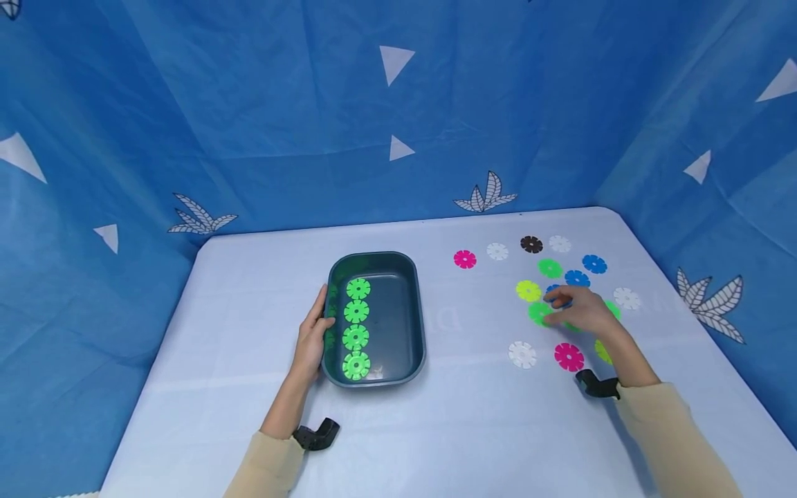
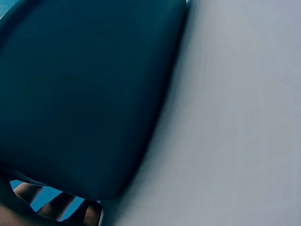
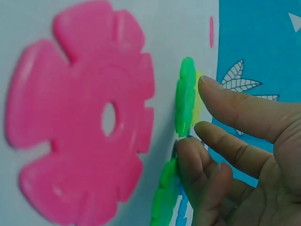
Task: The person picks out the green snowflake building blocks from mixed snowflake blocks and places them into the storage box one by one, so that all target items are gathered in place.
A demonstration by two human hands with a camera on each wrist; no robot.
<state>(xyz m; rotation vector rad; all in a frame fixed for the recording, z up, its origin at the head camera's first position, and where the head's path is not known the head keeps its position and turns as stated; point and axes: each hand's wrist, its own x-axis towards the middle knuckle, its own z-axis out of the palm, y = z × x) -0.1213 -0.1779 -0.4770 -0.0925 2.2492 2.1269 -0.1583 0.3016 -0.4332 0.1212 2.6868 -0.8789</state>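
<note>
On the white table (image 1: 461,429): left hand (image 1: 309,344) at the tray (image 1: 395,325), right hand (image 1: 588,311) over the loose discs.
Left hand grips the tray's left wall, thumb at the rim, fingers along the outside; four green notched discs (image 1: 355,337) lie inside, in a near-to-far row beside that wall. Right hand, well right of the tray, has thumb and forefinger spread with a gap between, other fingers bent; a loose green disc (image 1: 539,314) lies at its fingertips, contact cannot be told. Just far of that disc lies a yellow disc (image 1: 528,290). On the near side, a pink disc (image 1: 569,357) lies right of a white disc (image 1: 522,355). Toward the far edge lies a dark brown disc (image 1: 532,244). Blue printed cloth (image 1: 280,104) hangs beyond the table.
</note>
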